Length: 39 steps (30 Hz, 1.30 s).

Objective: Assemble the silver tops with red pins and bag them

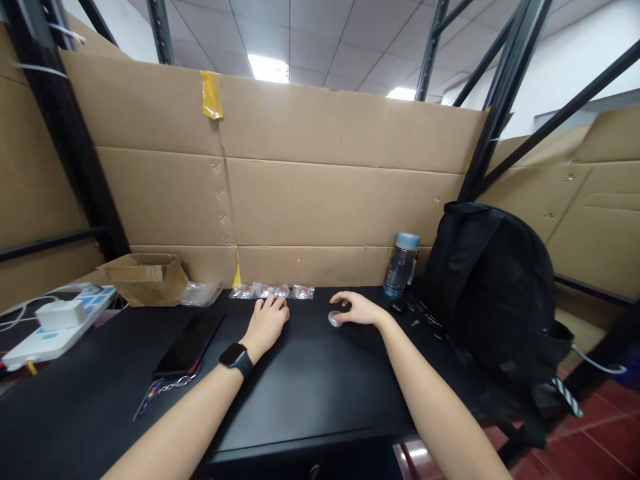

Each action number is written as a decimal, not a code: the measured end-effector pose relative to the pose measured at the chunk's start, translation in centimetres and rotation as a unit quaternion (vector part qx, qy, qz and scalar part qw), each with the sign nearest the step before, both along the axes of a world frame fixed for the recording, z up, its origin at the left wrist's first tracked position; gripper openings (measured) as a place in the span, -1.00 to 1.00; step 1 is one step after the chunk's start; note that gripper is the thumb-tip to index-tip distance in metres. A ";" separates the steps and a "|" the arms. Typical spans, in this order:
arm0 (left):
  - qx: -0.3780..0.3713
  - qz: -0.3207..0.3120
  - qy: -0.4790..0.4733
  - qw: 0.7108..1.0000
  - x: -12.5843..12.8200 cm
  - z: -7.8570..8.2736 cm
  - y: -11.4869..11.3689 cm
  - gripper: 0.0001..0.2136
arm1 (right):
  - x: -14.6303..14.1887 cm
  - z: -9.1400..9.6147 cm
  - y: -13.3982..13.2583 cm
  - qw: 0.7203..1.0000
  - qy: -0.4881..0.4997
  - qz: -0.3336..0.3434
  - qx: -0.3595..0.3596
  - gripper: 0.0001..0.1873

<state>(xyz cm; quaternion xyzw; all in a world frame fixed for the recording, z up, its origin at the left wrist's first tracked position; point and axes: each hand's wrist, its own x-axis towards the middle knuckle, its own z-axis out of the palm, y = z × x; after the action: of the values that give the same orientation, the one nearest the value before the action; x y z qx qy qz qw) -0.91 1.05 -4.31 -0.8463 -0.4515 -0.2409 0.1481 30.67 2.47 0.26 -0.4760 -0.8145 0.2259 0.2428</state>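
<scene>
Along the back of the black table lies a row of small clear packets (303, 292) with bits of red and silver in them. My left hand (269, 323), a black watch on its wrist, reaches to the front of this row. Its fingers are stretched out and slightly apart, the tips at or just before the packets; I see nothing held. To the right, my right hand (361, 309) curls over a small round clear disc-like piece (335, 319). The thumb meets its edge and the index finger arches above it; the other fingers are mostly hidden.
On the left are a phone (187, 345) with a chain strap, an open cardboard box (145, 280), a clear plastic bag (200, 294) and a power strip (60, 330). A water bottle (401, 265), keys (425, 313) and a black backpack (495, 293) stand right. Cardboard (310, 200) walls the back.
</scene>
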 end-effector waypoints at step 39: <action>-0.119 -0.131 -0.099 0.979 2.7 2.3 -3.6 -0.87 | -2.2 -0.2 -1.2 0.995 0.089 0.024 0.024 -0.67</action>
<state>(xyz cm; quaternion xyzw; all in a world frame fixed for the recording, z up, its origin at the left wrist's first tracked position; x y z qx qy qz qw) 1.77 -2.53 -2.04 -0.8817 -0.3749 -0.2847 -0.0320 28.50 1.27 0.03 -0.4287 -0.8058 0.2535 0.3204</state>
